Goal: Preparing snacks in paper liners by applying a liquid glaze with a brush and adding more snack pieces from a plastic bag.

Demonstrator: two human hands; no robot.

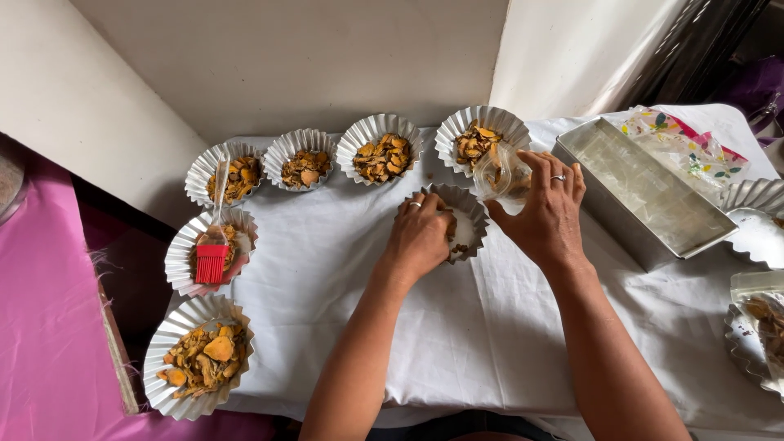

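My left hand [420, 233] rests with curled fingers on the rim of a fluted foil cup [469, 204] at the middle of the white cloth, partly covering it. The cup's white inside shows to the right of the hand. My right hand [545, 208] holds a small clear plastic bag [500, 173] tilted above that cup; orange-brown dried pieces show through the bag. Just behind the bag stands another fluted cup [482, 129] filled with the same dried pieces.
Several filled fluted cups [380, 147] curve along the back and left; one [211, 245] holds a red silicone brush [211, 260]. A rectangular metal tray [641, 192] lies at right, with a patterned bag [686, 147] behind it and more foil cups [755, 212] beyond.
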